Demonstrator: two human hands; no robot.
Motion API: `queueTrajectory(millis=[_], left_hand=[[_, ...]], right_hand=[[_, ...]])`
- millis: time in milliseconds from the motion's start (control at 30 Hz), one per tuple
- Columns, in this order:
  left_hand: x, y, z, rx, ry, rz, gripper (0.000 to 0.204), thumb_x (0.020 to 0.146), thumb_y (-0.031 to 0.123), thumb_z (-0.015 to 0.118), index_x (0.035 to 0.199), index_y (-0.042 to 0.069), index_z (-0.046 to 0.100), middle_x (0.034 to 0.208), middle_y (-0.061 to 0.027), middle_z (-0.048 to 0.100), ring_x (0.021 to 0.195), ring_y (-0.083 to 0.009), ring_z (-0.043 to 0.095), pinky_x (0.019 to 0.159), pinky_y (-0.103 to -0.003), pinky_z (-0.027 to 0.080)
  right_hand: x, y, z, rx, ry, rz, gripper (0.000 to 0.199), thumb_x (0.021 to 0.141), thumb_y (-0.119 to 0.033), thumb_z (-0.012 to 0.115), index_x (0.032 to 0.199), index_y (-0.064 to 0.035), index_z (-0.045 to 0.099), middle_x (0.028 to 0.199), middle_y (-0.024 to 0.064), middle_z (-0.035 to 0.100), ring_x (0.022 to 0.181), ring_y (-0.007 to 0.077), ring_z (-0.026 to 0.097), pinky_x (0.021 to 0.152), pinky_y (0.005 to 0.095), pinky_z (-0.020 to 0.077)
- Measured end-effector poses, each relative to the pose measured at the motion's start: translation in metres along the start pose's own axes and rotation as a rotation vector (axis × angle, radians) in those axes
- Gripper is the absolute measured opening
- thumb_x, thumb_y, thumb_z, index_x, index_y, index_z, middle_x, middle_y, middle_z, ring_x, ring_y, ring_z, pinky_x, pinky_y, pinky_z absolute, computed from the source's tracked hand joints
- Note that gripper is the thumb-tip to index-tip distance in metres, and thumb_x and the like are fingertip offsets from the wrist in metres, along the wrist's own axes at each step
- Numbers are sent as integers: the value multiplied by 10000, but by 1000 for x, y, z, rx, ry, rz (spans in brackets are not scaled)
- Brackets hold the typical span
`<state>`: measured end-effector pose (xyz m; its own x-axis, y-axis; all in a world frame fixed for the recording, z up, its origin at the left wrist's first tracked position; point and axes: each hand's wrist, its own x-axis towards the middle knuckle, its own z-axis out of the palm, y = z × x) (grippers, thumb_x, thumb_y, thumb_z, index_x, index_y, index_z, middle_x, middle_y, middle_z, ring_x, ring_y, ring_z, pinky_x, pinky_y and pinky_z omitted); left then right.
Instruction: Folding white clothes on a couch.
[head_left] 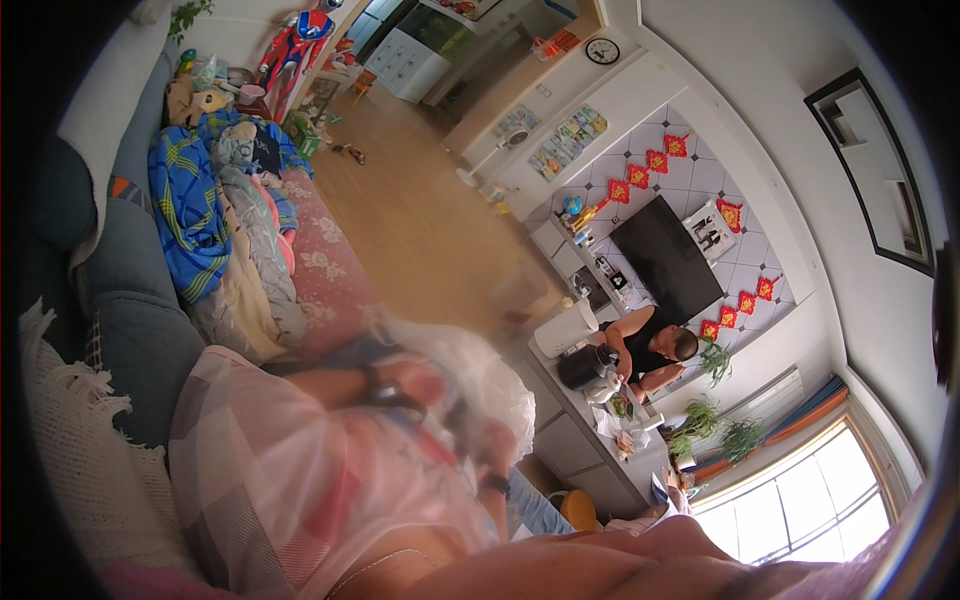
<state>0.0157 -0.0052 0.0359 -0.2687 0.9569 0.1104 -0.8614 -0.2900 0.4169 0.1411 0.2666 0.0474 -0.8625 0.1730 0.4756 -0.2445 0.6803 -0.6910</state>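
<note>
A whitish see-through plastic bag (pixel 505 390) is bunched up over my lap, blurred by motion. My left hand (pixel 415 380), with a dark watch on its wrist, is against the near left side of the bag. My right hand (pixel 490 442), a dark band round its wrist, lies at the bag's lower right edge. Motion smears the fingers of both hands, so their grip is not clear. Beneath them, pink and white checked cloth (pixel 245 430) covers my lap, with blurred red and blue patches near the hands.
A grey-blue sofa (pixel 140 340) runs along the left, heaped with a blue plaid blanket (pixel 185 225) and other bedding. To the right, a person in a black top (pixel 650 340) leans at a table bearing a dark pot (pixel 585 368). Wooden floor (pixel 410 200) stretches beyond.
</note>
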Motion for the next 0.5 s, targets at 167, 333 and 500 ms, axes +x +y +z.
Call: queueTrajectory(millis=[167, 333, 500], left_hand=[[3, 5, -9, 10, -142, -67, 261, 876, 201, 387, 1026, 26, 510, 973, -97, 581, 933, -228, 548, 838, -380, 414], [3, 6, -7, 3, -166, -75, 262, 876, 198, 383, 1028, 26, 509, 978, -96, 580, 936, -229, 546, 844, -381, 410], [-2, -2, 1, 44, 53, 32, 256, 866, 205, 409, 1008, 25, 521, 952, -90, 591, 913, -220, 557, 827, -367, 426]], right_hand=[[-1, -8, 0, 92, 10, 59, 205, 736, -62, 484, 870, -33, 637, 719, 39, 593, 664, 111, 520, 615, 217, 404], [-2, -11, 0, 112, 11, 70, 205, 734, -61, 486, 869, -32, 638, 715, 35, 589, 658, 107, 515, 612, 211, 401], [-1, -9, 1, -31, 1, -12, 208, 726, -56, 486, 865, -27, 637, 709, 34, 585, 655, 106, 512, 609, 209, 400]])
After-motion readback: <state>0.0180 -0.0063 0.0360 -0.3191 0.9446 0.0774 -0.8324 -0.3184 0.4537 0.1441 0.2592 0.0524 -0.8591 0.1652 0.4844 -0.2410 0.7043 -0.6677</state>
